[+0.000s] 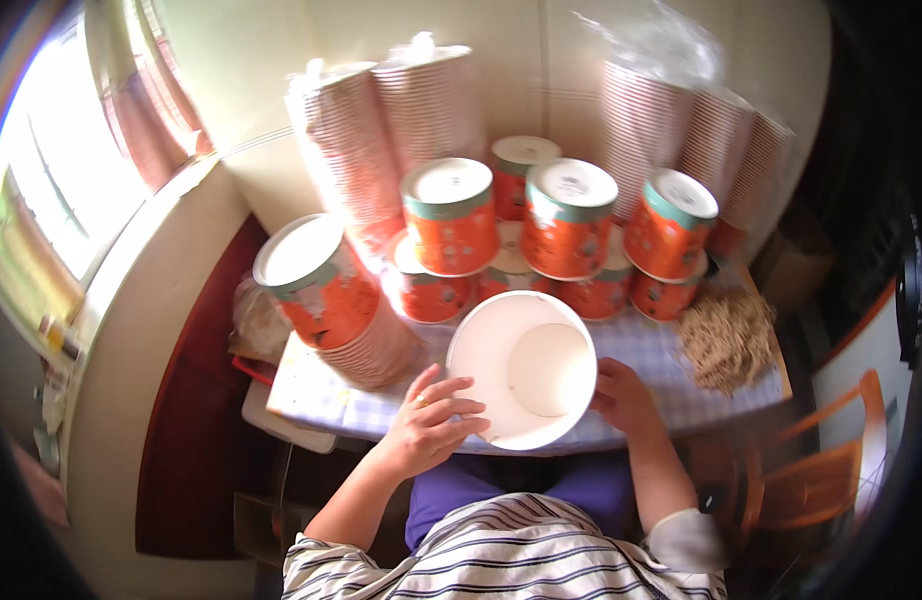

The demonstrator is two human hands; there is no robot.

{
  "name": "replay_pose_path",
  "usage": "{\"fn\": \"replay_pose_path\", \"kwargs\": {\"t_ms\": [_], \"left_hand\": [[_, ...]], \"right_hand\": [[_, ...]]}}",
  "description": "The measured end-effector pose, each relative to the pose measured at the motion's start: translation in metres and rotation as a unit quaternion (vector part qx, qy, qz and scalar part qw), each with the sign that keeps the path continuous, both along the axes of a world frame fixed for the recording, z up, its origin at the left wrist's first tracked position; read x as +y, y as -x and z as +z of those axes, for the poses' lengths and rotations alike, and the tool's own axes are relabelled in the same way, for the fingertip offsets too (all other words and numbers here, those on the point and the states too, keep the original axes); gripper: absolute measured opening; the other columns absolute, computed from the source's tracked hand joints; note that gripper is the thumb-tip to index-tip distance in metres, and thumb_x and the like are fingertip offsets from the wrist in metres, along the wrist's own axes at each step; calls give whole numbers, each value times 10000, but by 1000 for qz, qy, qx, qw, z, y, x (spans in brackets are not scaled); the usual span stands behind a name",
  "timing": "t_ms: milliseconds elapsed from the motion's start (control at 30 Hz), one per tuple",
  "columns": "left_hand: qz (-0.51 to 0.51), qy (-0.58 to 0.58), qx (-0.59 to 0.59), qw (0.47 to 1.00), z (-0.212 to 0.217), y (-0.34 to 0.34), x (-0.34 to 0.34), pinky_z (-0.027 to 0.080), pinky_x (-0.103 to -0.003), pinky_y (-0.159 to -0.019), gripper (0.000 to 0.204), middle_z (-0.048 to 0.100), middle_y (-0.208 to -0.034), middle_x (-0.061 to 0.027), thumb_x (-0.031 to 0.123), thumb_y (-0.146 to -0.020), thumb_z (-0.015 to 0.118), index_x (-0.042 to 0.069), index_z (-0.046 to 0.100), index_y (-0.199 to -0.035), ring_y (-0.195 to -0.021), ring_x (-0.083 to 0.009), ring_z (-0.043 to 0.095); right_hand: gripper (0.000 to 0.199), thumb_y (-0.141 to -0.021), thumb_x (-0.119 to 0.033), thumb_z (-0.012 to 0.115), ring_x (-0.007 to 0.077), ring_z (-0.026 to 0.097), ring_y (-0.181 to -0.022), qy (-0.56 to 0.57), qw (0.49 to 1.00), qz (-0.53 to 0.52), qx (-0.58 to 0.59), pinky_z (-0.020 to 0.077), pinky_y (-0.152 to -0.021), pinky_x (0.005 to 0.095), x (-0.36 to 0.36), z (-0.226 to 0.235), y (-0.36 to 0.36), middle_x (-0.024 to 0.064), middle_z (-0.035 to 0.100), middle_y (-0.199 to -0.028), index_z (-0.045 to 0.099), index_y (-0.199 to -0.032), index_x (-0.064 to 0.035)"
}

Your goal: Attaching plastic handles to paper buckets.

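Observation:
A large white-lined paper tub [471, 345] is held up at the table's front edge, its mouth facing me so that the inside and round bottom show. My right hand [626, 397] grips its right side, the fingertips partly hidden behind the wall. My left hand [431, 420] has its fingers stretched and apart at the tub's lower left rim; whether they touch it is hard to tell. A ring is on one finger. To the left stands a nested stack of orange and green tubs [326, 300], bottoms up.
Several upside-down orange tubs [448, 235] stand two high behind the held one. Tall plastic-wrapped tub stacks [431, 110] rise along the wall, with more stacks [646, 130] at right. A heap of brown shredded material [726, 340] lies on the checked tablecloth [361, 408]. A wooden chair [831, 450] stands right.

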State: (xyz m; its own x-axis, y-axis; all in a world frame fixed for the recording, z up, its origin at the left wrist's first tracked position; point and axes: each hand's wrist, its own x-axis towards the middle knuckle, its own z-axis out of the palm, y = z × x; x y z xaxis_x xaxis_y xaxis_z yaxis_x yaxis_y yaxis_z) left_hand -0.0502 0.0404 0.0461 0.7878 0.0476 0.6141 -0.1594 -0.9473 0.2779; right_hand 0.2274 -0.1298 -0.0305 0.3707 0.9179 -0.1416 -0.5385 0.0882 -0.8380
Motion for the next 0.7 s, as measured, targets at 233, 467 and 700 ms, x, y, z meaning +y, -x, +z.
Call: {"fn": "replay_pose_path", "kwargs": {"t_ms": [233, 467, 700], "left_hand": [[132, 38, -199, 970, -34, 16, 6, 456, -429, -945, 376, 592, -1199, -125, -30, -707, 711, 101, 675, -1058, -1141, -289, 556], [153, 206, -170, 951, -86, 0, 9, 515, -362, -811, 335, 575, -1153, -157, -71, -760, 611, 61, 634, -1066, -996, -300, 608], [107, 143, -128, 976, -114, -51, 28, 513, -401, -772, 192, 581, -1139, -160, 10, -786, 595, 50, 632, -970, -895, -329, 621]], "right_hand": [[195, -773, -56, 733, 161, 661, -697, -126, 950, 1, -286, 546, -585, 283, 16, 85, -14, 82, 666, -833, 604, -917, -31], [207, -730, 48, 703, 194, 650, -730, -210, 583, -146, -771, 518, -665, 299, 82, 242, 36, 92, 663, -851, 613, -907, -13], [148, -772, 20, 649, 333, 633, -836, -318, 443, -33, -838, 521, -706, 376, 196, 294, 92, 154, 639, -896, 595, -909, 4]]}}
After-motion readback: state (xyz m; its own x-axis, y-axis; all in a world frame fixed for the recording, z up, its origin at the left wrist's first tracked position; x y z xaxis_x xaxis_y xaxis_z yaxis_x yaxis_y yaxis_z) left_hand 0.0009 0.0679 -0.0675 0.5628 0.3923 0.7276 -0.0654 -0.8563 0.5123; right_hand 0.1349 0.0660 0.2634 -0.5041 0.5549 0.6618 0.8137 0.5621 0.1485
